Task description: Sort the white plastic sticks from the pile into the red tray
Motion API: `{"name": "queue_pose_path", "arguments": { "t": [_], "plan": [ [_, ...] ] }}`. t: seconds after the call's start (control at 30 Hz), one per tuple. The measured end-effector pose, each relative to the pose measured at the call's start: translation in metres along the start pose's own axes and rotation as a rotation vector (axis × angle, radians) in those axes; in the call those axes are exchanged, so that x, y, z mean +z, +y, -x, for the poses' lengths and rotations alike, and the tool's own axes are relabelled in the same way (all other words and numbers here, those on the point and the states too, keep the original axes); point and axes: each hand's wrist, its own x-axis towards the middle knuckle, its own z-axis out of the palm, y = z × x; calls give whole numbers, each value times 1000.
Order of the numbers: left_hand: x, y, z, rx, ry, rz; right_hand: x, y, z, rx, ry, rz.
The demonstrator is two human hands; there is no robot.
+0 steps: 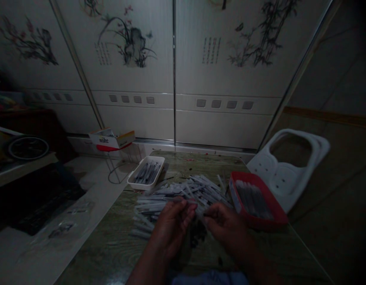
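Observation:
My left hand (174, 221) is closed on a slim, pale translucent pen barrel (190, 202), held above the table. Close by on the right, my right hand (221, 221) is pinched with its fingertips toward the barrel. A small dark piece seems to be between them, but the dim light hides its kind. Behind and beneath both hands spreads a loose pile of similar pen barrels (150, 201). Several small black pieces (197, 235), perhaps pen caps, lie on the table between my wrists.
A white tray (131, 184) with dark slender pens stands at the table's (105, 241) back left. At right sits a red bin (278, 215) filled with pale barrels. Beyond are a white folding chair (296, 186) and an open box (111, 139) on a red stool (101, 148).

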Motion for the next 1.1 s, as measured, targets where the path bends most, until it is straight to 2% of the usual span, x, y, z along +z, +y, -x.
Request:
{"name": "queue_pose_path", "arguments": {
  "t": [0.2, 0.83, 1.1],
  "plan": [
    [6, -1, 6, -37, -63, -88, -1, 3, -2, -21, 128, -58],
    [10, -4, 11, -19, -92, -193, 0, 0, 0, -42, 79, -71],
    [12, -6, 12, -1, -81, -159, 1, -1, 0, -35, 85, -111]
  ]
}}
